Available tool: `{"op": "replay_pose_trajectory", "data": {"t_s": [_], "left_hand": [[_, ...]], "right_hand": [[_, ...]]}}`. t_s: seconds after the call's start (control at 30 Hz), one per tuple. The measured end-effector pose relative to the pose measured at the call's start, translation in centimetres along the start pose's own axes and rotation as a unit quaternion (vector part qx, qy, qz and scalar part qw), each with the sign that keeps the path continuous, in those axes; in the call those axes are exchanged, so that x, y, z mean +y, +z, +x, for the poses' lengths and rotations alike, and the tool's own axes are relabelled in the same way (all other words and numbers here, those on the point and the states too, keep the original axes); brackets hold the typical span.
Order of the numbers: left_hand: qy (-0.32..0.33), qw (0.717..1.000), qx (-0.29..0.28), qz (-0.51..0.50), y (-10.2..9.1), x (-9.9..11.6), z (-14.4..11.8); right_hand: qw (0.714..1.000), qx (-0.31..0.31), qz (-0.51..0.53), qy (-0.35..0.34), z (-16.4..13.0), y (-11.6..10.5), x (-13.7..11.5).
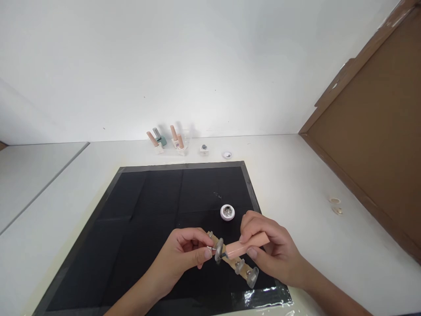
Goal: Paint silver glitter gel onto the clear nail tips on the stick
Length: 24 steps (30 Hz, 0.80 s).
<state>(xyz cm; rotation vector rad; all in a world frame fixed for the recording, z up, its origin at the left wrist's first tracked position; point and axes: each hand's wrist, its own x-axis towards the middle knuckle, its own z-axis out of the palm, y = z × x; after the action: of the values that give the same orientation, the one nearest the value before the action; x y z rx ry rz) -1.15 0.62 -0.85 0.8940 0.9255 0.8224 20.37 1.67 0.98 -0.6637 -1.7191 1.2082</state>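
My left hand [182, 252] pinches the thin metal stem of a grey, shiny false nail [219, 251] between thumb and fingertips. In my right hand [276, 245] is a nail polish brush by its peach-coloured cap [245, 246]. Its dark bristle end points left and meets the false nail, or nearly so; I cannot tell which. Below both hands a light wooden strip [230, 262] lies slantwise, bearing more grey false nails, among them a larger one [253, 277] at the near end. A small round white pot [227, 212] with silvery bits stands just beyond.
A black mat [148, 210] with taped edges covers the middle of the white table. Along the back stand several polish bottles [180, 147], an uncapped white bottle [204, 150] and a small round lid [226, 155]. Two small beige pieces [336, 206] lie right, near a cardboard panel [371, 131].
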Motion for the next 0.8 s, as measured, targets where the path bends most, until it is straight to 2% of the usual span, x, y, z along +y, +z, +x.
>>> {"op": "replay_pose_trajectory", "data": {"t_s": [0.2, 0.4, 0.47, 0.53, 0.63, 0.8], "left_hand": [[0.013, 1.000, -0.005, 0.018, -0.05, -0.09, 0.00], [0.015, 0.999, 0.028, 0.044, -0.17, -0.24, 0.12], [0.028, 0.998, 0.035, 0.053, -0.16, -0.11, 0.13], [0.045, 0.997, 0.032, 0.058, -0.09, 0.10, 0.10], [0.058, 0.996, 0.020, 0.072, 0.03, 0.35, -0.01], [0.071, 0.993, 0.002, 0.096, -0.04, 0.19, -0.20]], "right_hand": [[0.997, 0.027, -0.066, 0.012, -0.10, 0.02, 0.30], [0.991, 0.079, -0.103, 0.023, 0.10, -0.29, 0.05], [0.995, 0.064, -0.072, 0.011, 0.11, -0.44, -0.03], [0.999, 0.023, -0.046, 0.003, 0.09, -0.52, -0.06], [0.999, -0.018, -0.049, 0.005, 0.11, -0.47, 0.00], [0.997, 0.001, -0.071, 0.019, 0.09, -0.26, 0.13]]}}
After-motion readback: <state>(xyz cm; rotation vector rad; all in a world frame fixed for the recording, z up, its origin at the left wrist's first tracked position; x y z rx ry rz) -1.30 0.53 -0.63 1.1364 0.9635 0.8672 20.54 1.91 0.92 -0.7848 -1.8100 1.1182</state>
